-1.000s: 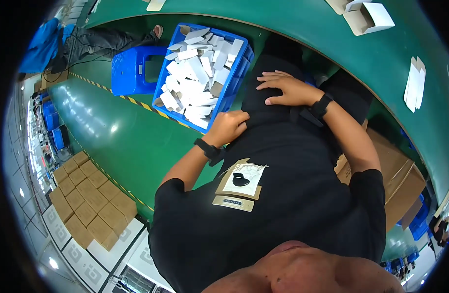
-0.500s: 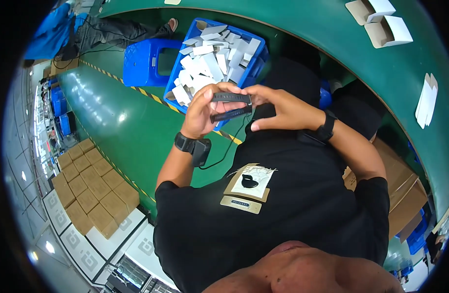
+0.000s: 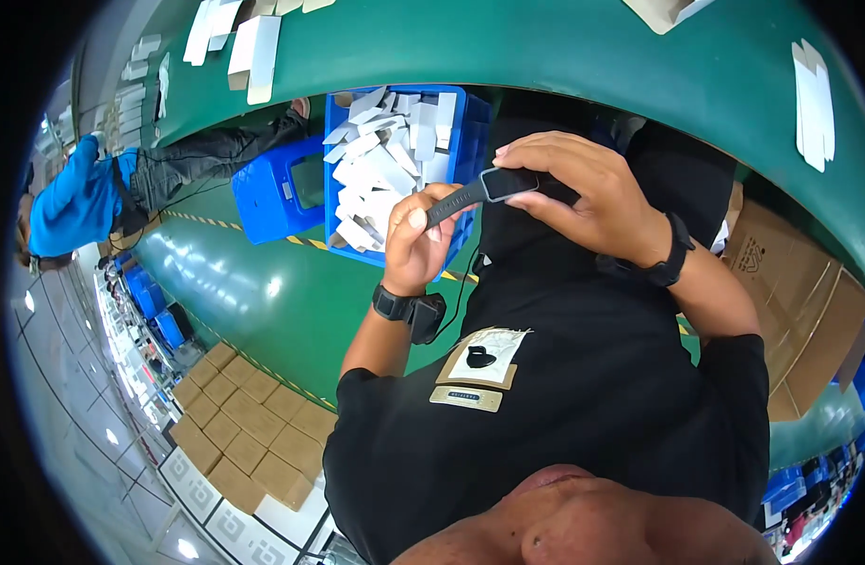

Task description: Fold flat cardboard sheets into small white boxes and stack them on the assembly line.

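Observation:
A smartwatch (image 3: 509,185) with a dark rectangular screen, pale frame and black strap is held up in front of me. My left hand (image 3: 415,243) is closed on the strap (image 3: 454,204), pinching it between thumb and fingers. My right hand (image 3: 597,193) grips the watch case at its sides, thumb below and fingers above. Behind my left hand stands a blue bin (image 3: 476,122) heaped with white boxes (image 3: 387,169). Each wrist wears a black band with a dark device; a cable runs from the left one.
A long green table (image 3: 508,52) curves across the far side, with open white boxes (image 3: 255,56) and flat white pieces (image 3: 813,105) on it. A blue stool (image 3: 255,193), stacked brown cartons (image 3: 253,414), a large cardboard box (image 3: 795,282) and a co-worker in blue (image 3: 70,217) surround me.
The smartwatch has turned so its screen shows at the right end, the strap stretched toward my left hand. My right hand has shifted onto the case. The whole view has swung.

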Demonstrator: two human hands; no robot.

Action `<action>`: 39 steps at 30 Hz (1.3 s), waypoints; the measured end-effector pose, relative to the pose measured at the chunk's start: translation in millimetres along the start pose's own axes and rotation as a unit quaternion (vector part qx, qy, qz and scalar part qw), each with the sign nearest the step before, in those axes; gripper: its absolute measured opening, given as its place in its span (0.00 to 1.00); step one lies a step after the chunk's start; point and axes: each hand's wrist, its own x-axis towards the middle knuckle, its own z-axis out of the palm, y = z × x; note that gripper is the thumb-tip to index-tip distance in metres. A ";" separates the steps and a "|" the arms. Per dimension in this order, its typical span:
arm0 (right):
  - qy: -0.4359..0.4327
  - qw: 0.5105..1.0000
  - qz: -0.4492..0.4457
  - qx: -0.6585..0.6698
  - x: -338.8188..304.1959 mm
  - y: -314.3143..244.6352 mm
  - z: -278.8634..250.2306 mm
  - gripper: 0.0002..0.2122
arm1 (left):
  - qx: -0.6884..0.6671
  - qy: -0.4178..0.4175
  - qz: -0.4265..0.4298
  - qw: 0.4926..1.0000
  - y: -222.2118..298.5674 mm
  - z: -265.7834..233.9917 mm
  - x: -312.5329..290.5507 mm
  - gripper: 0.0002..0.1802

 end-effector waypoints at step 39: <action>-0.540 0.824 0.057 -0.162 -40.9 55.9 77.5 0.18 | 0.502 -0.060 -0.287 0.814 -25.1 -24.9 -113.5 0.10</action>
